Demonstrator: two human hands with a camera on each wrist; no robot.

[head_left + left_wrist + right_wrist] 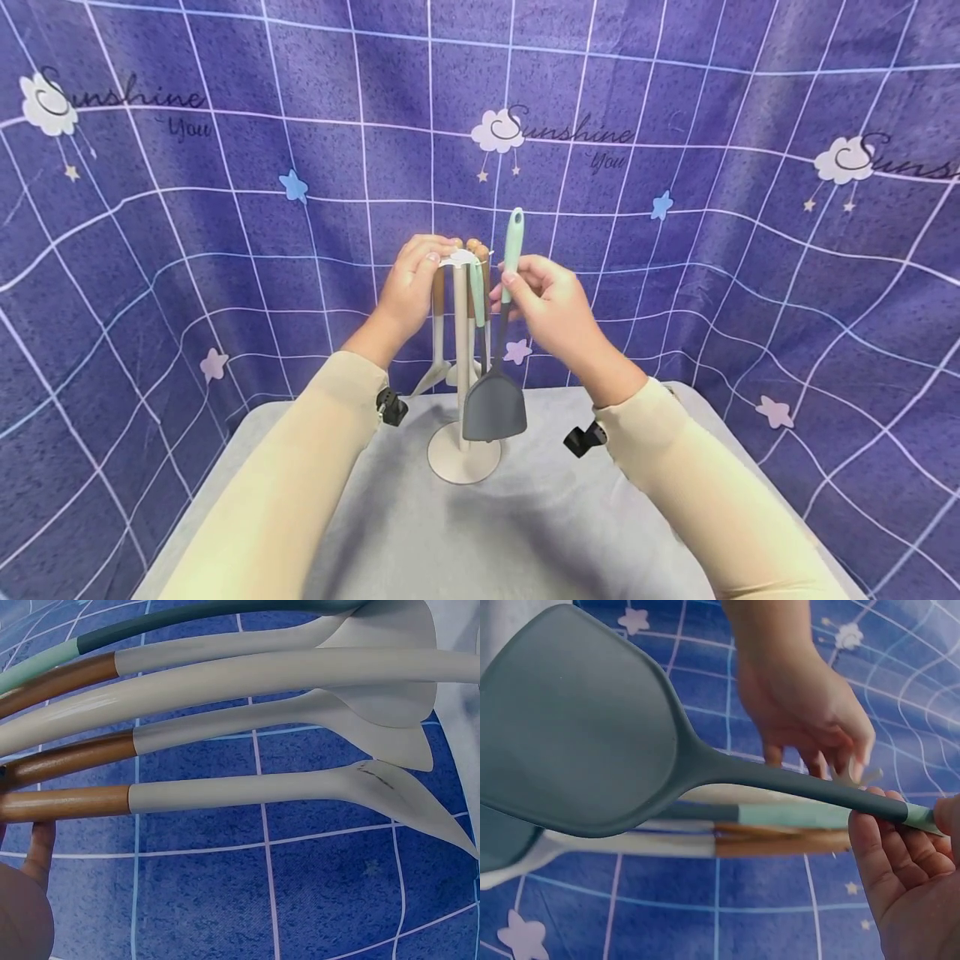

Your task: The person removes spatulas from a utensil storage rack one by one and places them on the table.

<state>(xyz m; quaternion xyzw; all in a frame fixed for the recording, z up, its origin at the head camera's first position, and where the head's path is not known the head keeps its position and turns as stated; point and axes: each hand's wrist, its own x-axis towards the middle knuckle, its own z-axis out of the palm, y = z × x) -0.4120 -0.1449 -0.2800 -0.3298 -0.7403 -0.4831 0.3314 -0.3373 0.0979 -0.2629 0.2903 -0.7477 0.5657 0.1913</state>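
A cream utensil stand (461,358) stands upright on the table, with white utensils with wooden handles (67,802) and a green-handled utensil (477,292) hanging from its top. My left hand (408,287) holds the stand's top rim, its fingers bent over it. To the right of the pole, my right hand (551,300) pinches a spatula (495,408) by its mint-green handle. The spatula's wide dark grey blade points down, in front of the stand. In the right wrist view, the thumb and fingers of my right hand (904,870) meet at the lower part of that handle.
The stand's round base (442,467) rests on a grey cloth-covered table (585,508). A purple-blue grid curtain (600,192) hangs close behind the stand and along both sides. Small black cameras sit at both wrists.
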